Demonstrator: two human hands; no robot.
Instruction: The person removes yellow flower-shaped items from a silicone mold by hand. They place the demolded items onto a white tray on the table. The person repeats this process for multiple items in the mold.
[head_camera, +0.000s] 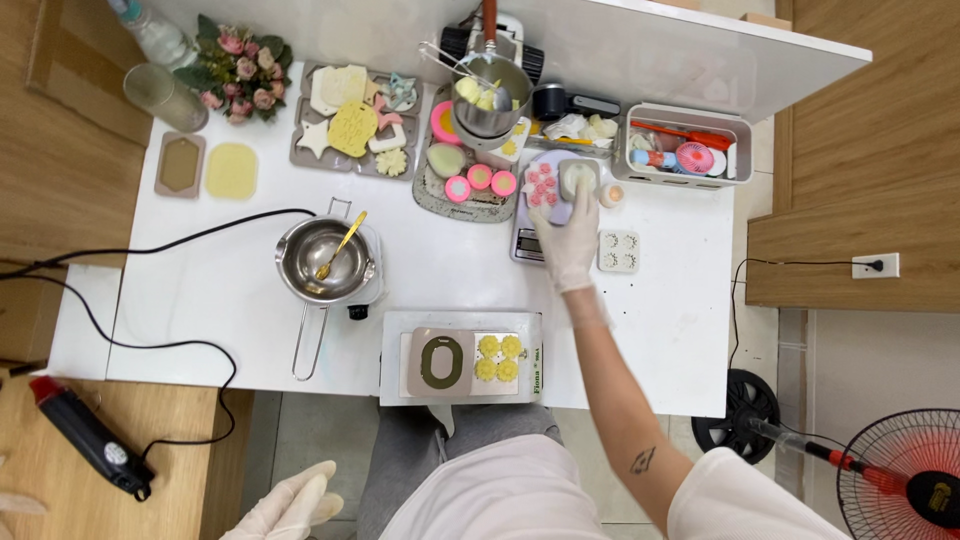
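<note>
Right hand (567, 238), in a thin translucent glove, reaches across the white table (220, 290); fingers curled over a small pale round cup (578, 180) and clamped on it. The cup sits on a lilac mould (540, 192) with pink flower shapes, on top of a scale (525, 243) at the far centre of the table. Left hand (290, 505), also gloved, hangs low off the table edge, fingers loosely apart, holding nothing. Shiny steel pot (325, 260) with a gold spoon (340, 247) stands left of centre. Nearest the body: a flat tray (460, 325) bearing a beige oval-ring mould (441, 362) and four yellow flower pieces (498, 358).
</note>
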